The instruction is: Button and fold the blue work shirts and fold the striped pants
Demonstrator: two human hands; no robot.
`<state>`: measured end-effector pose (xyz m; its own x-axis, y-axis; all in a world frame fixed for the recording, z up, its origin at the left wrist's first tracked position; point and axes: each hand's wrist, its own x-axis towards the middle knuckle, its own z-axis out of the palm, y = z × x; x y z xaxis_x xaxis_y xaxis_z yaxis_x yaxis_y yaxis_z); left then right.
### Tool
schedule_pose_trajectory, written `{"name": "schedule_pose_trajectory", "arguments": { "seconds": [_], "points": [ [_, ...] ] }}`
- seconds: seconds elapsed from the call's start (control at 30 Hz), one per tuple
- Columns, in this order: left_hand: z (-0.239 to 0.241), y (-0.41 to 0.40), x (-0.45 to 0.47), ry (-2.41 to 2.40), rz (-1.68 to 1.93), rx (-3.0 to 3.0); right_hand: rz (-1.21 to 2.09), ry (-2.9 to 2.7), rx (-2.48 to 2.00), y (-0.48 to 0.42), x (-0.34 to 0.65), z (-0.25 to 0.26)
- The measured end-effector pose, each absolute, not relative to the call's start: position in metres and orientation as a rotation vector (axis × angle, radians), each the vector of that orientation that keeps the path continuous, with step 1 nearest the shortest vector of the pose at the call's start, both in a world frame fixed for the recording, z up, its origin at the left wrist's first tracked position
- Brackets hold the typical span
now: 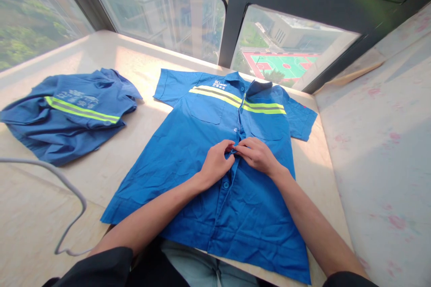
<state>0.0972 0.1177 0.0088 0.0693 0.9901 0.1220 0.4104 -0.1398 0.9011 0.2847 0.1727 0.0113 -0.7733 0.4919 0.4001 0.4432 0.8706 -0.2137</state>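
A blue short-sleeved work shirt (188, 152) with yellow-green reflective stripes lies flat, front up, on the pale window ledge (111, 175). Its collar points towards the window. My left hand (217, 161) and my right hand (257, 154) meet at the shirt's button placket, about halfway down. Both hands pinch the fabric edges there with closed fingers. A blue button (226, 185) shows just below my left hand.
A second blue shirt (72, 114) with the same stripes lies crumpled at the left. A grey cable (69, 188) curls over the ledge's near left. A mattress with a pale floral cover (387, 152) borders the right. Large windows run along the back.
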Motion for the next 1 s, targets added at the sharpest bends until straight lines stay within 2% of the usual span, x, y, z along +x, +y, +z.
{"name": "schedule_pose_trajectory", "arguments": {
  "seconds": [0.8,1.0],
  "points": [
    [0.008,0.123,0.095,1.41,0.997,1.646,0.333,-2.546,-0.707,0.179,0.284,-0.009],
    [0.007,0.122,0.095,1.442,0.97,1.682,0.264,-2.579,-0.762,0.174,0.281,-0.006]
  ]
}}
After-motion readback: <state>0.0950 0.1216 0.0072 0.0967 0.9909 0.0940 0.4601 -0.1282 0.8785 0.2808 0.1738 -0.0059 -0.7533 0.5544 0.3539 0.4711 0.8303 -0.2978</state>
